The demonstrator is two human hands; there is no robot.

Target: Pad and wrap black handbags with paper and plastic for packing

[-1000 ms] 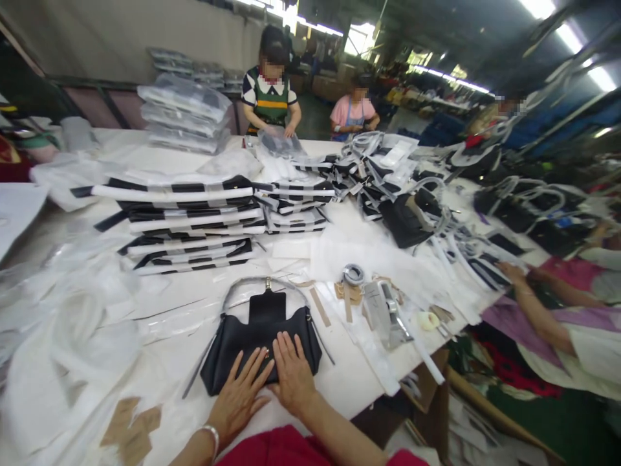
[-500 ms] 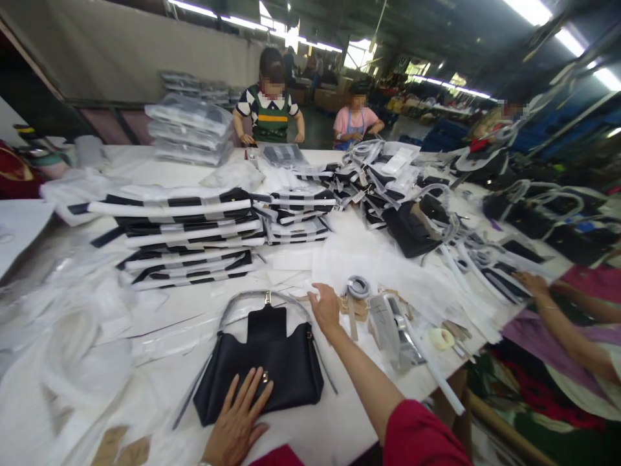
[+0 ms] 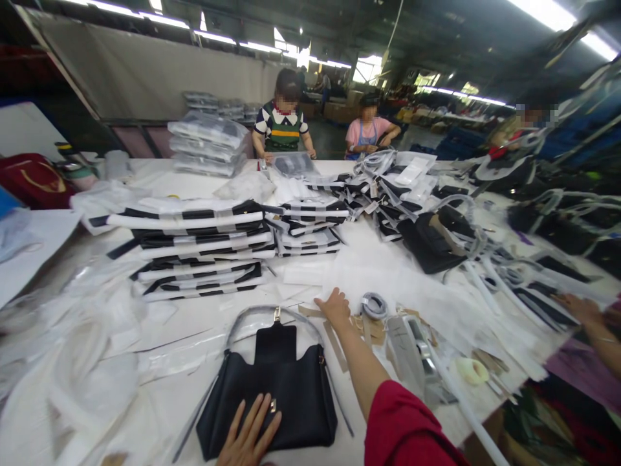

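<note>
A black handbag [image 3: 291, 414] lies on the table in front of me, its flap [image 3: 276, 346] folded up and its wrapped handle [image 3: 242, 317] arched behind it. My left hand [image 3: 250, 430] rests flat on the bag's front with fingers spread, beside the small gold clasp [image 3: 273, 405]. Beyond the bag to the right, my right hand [image 3: 336, 309] is at the near edge of a thin white sheet [image 3: 378, 275], above some brown paper strips [image 3: 334, 343]. Its fingers are curled, and what they hold, if anything, is hidden.
Stacked bags with white wrapping [image 3: 204, 239] stand behind the handbag. A grey tape roll [image 3: 373, 305], a tape dispenser [image 3: 412, 349] and a pale tape roll [image 3: 470, 370] lie to the right. A co-worker's hand [image 3: 582, 310] is at far right; two people stand across the table.
The view has shifted, so most things sit lower and further right. My left hand stays flat on the handbag. My right hand's fingers look more curled near the white sheet.
</note>
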